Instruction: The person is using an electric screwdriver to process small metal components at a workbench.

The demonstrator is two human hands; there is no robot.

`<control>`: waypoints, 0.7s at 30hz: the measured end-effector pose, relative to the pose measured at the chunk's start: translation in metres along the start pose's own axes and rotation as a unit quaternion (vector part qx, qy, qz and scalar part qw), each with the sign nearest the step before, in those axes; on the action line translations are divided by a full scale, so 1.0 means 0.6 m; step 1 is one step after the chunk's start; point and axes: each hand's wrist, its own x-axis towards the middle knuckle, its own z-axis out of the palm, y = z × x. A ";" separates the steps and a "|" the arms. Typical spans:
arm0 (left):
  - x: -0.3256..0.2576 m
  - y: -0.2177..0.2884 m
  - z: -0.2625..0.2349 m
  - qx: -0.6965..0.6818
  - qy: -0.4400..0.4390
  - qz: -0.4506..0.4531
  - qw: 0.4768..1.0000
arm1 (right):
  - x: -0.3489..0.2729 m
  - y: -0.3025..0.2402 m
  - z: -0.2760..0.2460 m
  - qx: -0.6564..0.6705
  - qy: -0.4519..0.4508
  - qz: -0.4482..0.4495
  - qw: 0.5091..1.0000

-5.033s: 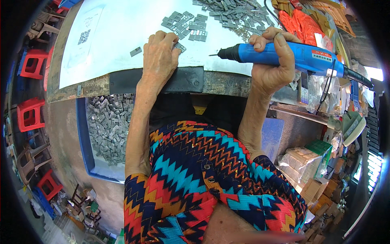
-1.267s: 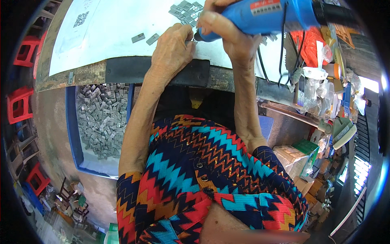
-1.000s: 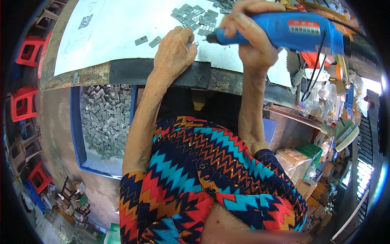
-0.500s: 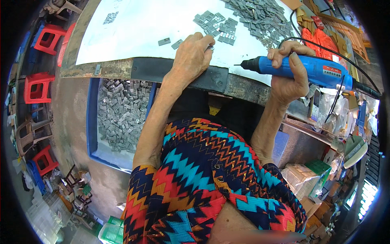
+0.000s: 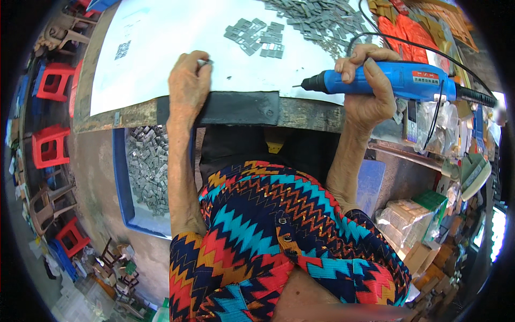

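Observation:
My right hand (image 5: 370, 94) is wrapped round a blue electric screwdriver (image 5: 399, 79). Its thin bit points left over the white sheet (image 5: 155, 64), and a black cord loops off its back end. Over the sheet's near part, my left hand (image 5: 188, 86) has its fingers curled together. A bit of a small grey piece (image 5: 204, 63) shows at its fingertips; the rest is hidden by the fingers. Beyond the hands lies a loose group of flat grey rectangular pieces (image 5: 247, 35), with a larger heap of them (image 5: 316, 21) farther right.
Below the table edge on the left, a blue tray (image 5: 120, 182) holds many grey pieces. A dark strip (image 5: 241, 107) covers part of the wooden edge. Tiny screws (image 5: 332, 49) lie by the heap. Red stools (image 5: 51, 147) stand at left; orange plastic (image 5: 410, 37) lies at right.
My left hand has moved left and slightly nearer, to where two separate grey pieces lay; those no longer show. My right hand still holds the screwdriver. The whole view has shifted a little.

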 end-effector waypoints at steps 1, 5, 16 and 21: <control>0.001 -0.007 0.002 0.031 0.041 0.009 0.999 | 0.001 -0.002 -0.004 -0.018 0.010 -0.004 1.000; 0.006 0.013 0.011 0.050 0.114 0.024 0.992 | 0.007 -0.005 -0.021 -0.072 0.034 -0.038 0.996; -0.023 0.096 0.087 -0.160 0.007 0.078 0.984 | 0.028 0.023 -0.042 -0.110 0.000 -0.120 0.987; -0.024 0.097 0.084 -0.167 0.000 0.074 0.983 | 0.027 0.045 -0.042 -0.091 0.011 -0.103 0.990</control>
